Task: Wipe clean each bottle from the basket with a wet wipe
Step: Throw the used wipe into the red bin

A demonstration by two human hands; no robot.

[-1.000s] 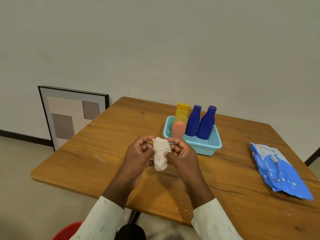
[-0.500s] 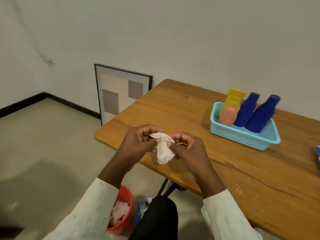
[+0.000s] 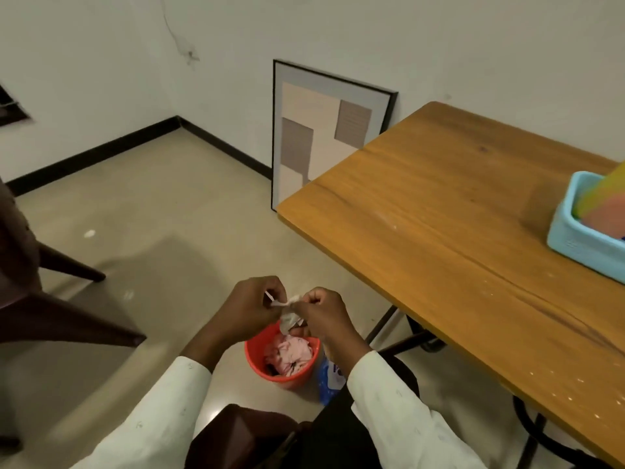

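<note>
Both my hands hold a crumpled white wet wipe (image 3: 287,314) off the table's left side, directly above a red bin (image 3: 258,368) on the floor. My left hand (image 3: 252,308) pinches the wipe's upper left end. My right hand (image 3: 323,313) grips its other end, and the wipe hangs down between them. The light blue basket (image 3: 571,240) stands on the wooden table (image 3: 456,231) at the right edge of view. Only a yellow bottle (image 3: 605,191) and a pink bottle (image 3: 608,216) show in it, both cut off by the frame.
The red bin holds several crumpled used wipes (image 3: 291,352). A blue packet (image 3: 328,380) lies on the floor beside it. A framed picture (image 3: 321,130) leans on the wall behind the table. A dark chair (image 3: 33,299) stands at left, and table legs (image 3: 402,336) are at right.
My view has swung left and down, away from the table. Both hands carried the wipe from over the table's front edge to above the red bin on the floor.
</note>
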